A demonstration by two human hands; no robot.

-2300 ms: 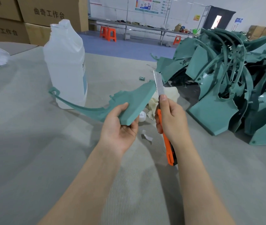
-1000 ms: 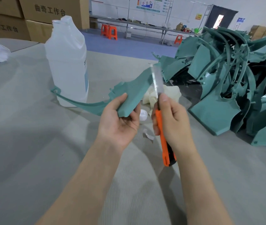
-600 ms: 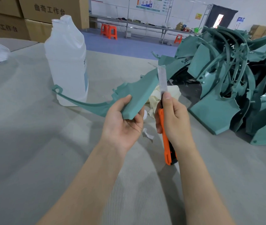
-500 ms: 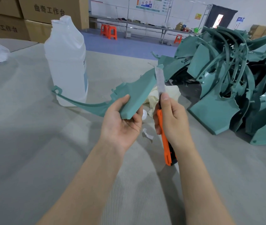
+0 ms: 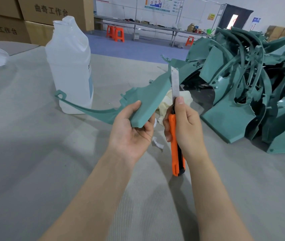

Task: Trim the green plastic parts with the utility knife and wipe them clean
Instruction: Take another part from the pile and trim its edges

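Note:
My left hand (image 5: 131, 133) grips the wide near end of a curved green plastic part (image 5: 147, 100), held above the table; its thin arm sweeps left to a small loop by the jug. My right hand (image 5: 185, 126) grips an orange utility knife (image 5: 175, 145), thumb up along the spine. The long blade (image 5: 175, 82) points up and lies against the part's right edge. A cream wiping cloth (image 5: 166, 103) lies on the table behind the hands, partly hidden.
A large white plastic jug (image 5: 70, 66) stands at the left on the grey table (image 5: 34, 153). A heap of green plastic parts (image 5: 242, 84) fills the right side. Small white scraps (image 5: 157, 144) lie under my hands. Cardboard boxes (image 5: 34, 14) are stacked at the back left.
The blade has slid up and down along the part's right edge in short strokes. The part has tilted slightly in my left hand. Both holds are unchanged.

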